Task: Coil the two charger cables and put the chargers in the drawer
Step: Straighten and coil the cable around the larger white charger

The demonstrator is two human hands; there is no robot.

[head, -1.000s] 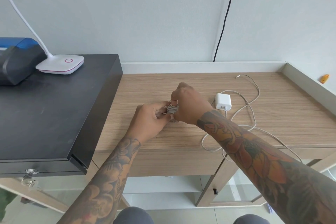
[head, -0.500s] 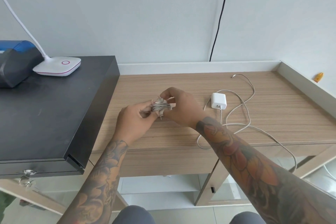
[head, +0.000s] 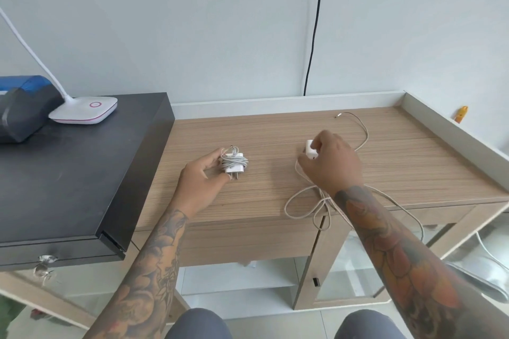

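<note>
A white charger (head: 234, 164) with its grey cable wound around it lies on the wooden desk (head: 275, 129). My left hand (head: 199, 179) brackets it, forefinger and thumb touching its left side. Further right, my right hand (head: 332, 164) grips the second white charger (head: 309, 149), mostly hiding it. That charger's loose cable (head: 364, 133) runs back to a plug end (head: 337, 116) and sprawls in loops (head: 300, 197) over the desk's front edge. The desk's front panel (head: 248, 242) below the top is shut.
A black cash-drawer box (head: 82, 173) with a key (head: 45, 264) in its front stands on the left, carrying a white lamp base (head: 85, 111) and a dark device (head: 22, 107). A raised rim (head: 440, 129) borders the desk's back and right. A black wire (head: 314, 36) runs down the wall.
Both hands held the wound charger above the desk. It now lies on the desk by my left hand, and my right hand has moved right onto the second charger.
</note>
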